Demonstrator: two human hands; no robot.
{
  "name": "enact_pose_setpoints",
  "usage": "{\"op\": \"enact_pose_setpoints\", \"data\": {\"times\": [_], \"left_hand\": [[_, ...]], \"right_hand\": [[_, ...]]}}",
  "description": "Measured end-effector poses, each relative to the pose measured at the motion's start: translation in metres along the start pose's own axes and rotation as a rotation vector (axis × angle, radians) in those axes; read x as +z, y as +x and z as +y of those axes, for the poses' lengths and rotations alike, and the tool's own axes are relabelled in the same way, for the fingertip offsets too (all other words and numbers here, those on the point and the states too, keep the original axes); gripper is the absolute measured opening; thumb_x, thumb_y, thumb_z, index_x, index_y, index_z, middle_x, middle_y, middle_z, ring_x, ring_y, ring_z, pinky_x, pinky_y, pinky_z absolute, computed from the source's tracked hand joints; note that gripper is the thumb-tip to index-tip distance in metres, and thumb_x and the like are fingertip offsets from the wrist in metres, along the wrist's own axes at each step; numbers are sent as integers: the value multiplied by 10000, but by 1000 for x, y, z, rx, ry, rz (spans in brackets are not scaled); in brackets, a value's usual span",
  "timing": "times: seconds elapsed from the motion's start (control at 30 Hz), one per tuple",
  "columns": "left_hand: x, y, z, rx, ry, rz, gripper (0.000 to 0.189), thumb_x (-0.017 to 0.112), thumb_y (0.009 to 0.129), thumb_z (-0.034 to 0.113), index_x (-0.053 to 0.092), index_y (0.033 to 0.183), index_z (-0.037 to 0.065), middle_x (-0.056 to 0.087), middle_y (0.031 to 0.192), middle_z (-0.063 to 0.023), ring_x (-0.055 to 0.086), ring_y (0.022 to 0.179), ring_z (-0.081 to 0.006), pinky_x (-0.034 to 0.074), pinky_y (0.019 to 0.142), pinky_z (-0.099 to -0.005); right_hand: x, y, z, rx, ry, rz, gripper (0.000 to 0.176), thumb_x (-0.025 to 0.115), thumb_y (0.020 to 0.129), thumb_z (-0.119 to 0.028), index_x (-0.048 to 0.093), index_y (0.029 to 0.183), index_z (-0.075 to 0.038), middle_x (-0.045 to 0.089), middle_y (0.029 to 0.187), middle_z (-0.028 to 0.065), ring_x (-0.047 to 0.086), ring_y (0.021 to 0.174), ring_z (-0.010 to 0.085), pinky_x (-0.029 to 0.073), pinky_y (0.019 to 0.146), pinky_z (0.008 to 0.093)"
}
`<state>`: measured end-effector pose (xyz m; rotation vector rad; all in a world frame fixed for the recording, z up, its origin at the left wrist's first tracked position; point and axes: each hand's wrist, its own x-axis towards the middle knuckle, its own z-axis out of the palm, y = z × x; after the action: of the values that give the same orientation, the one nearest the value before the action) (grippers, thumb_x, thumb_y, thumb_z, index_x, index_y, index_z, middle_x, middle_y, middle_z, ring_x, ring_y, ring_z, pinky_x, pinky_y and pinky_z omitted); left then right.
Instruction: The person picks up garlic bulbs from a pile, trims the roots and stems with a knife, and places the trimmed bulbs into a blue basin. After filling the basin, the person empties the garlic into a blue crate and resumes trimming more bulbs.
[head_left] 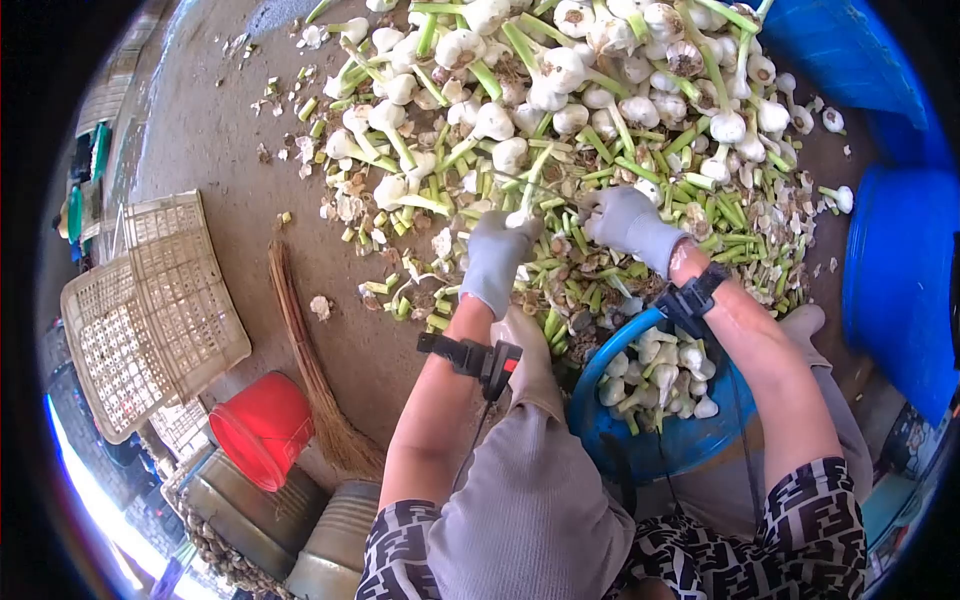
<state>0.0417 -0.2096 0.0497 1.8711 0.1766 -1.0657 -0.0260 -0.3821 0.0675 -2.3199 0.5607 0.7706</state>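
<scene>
A grey glove covers my left hand (pixel 497 258), whose fingers are closed around a garlic bulb (pixel 520 216) with its green stem pointing up and away. To the right, my right hand (pixel 625 222), also gloved, has its fingers curled; a thin dark tool, perhaps a blade, seems to run from it towards the stem. Whitish bulbs with long stems form a large heap (pixel 560 75) beyond both hands. Cut green stems (pixel 590 270) and dry skins lie beneath them. Between my legs stands a blue basin (pixel 590 400) holding trimmed garlic bulbs (pixel 660 372).
At the left are pale plastic crates (pixel 185 290), a red bucket (pixel 262 430), a straw broom (pixel 318 380) and metal cans (pixel 335 535). A large blue drum (pixel 900 290) stands at the right, with another blue container (pixel 850 50) at the upper right.
</scene>
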Motion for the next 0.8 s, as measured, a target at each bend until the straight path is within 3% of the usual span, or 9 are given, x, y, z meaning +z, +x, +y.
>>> {"op": "enact_pose_setpoints", "data": {"times": [0.13, 0.27, 0.33, 0.47, 0.5, 0.6, 0.67, 0.73, 0.8], "left_hand": [[-3, 3, 11, -26, 185, 108, 385, 693, 713, 268, 571, 852, -70, 614, 722, -126, 584, 589, -147, 479, 534, -276], [-5, 25, -1, 89, 596, 148, 493, 705, 666, 361, 566, 874, -64, 624, 750, -145, 618, 627, -206, 479, 553, -323], [-6, 30, -2, 19, 483, 196, 474, 711, 664, 342, 566, 862, -64, 619, 735, -145, 614, 623, -203, 481, 547, -314], [-16, 25, 3, -75, 4, 137, 385, 691, 726, 232, 536, 906, -70, 612, 766, -149, 600, 597, -190, 479, 515, -274], [-17, 16, 5, -10, -119, 101, 368, 674, 748, 185, 537, 982, -64, 618, 798, -123, 604, 637, -178, 490, 566, -274], [-28, -42, 33, 398, 194, -497, 543, 723, 717, 343, 552, 1069, -34, 638, 909, -137, 612, 765, -197, 497, 705, -306], [-53, -42, 47, 398, 323, -420, 545, 720, 716, 358, 559, 1107, 14, 636, 931, -119, 598, 858, -206, 472, 779, -312], [-91, 5, 56, 383, 199, 160, 468, 670, 770, 258, 540, 1140, 2, 628, 990, -134, 614, 820, -182, 488, 732, -287], [-134, 48, 74, 387, 663, 696, 534, 648, 775, 316, 497, 1153, -30, 593, 1055, -211, 579, 984, -313, 451, 843, -372]], "right_hand": [[18, 9, -14, 89, -8, -19, 285, 576, 691, -240, 660, 931, -111, 632, 981, 142, 590, 956, 278, 448, 853, 364], [37, 20, 17, 61, -180, -111, 237, 550, 719, -204, 665, 792, -10, 650, 741, 165, 636, 679, 308, 509, 620, 362], [41, 16, 33, 227, 134, -273, 187, 551, 717, -130, 633, 675, 33, 625, 608, 138, 608, 505, 240, 485, 488, 327], [20, -2, 23, 295, 296, -308, 136, 555, 702, -65, 602, 654, 53, 603, 558, 119, 566, 433, 185, 452, 431, 304], [22, 2, 24, 257, 239, -277, 141, 565, 698, -68, 607, 674, 64, 609, 577, 131, 579, 459, 196, 459, 448, 310], [22, 1, 35, 231, 152, -237, 201, 612, 671, -92, 623, 745, 94, 628, 644, 168, 610, 553, 235, 479, 506, 329], [4, -15, 19, 290, 280, -263, 244, 649, 654, -136, 632, 749, 89, 633, 660, 158, 602, 548, 229, 475, 502, 329], [22, -5, 44, 330, 276, -236, 189, 630, 667, -104, 626, 731, 74, 627, 640, 137, 585, 493, 203, 455, 452, 306], [23, -10, 44, 351, 514, -270, 128, 595, 699, -58, 592, 746, 61, 607, 606, 126, 591, 467, 199, 448, 410, 306]]}}
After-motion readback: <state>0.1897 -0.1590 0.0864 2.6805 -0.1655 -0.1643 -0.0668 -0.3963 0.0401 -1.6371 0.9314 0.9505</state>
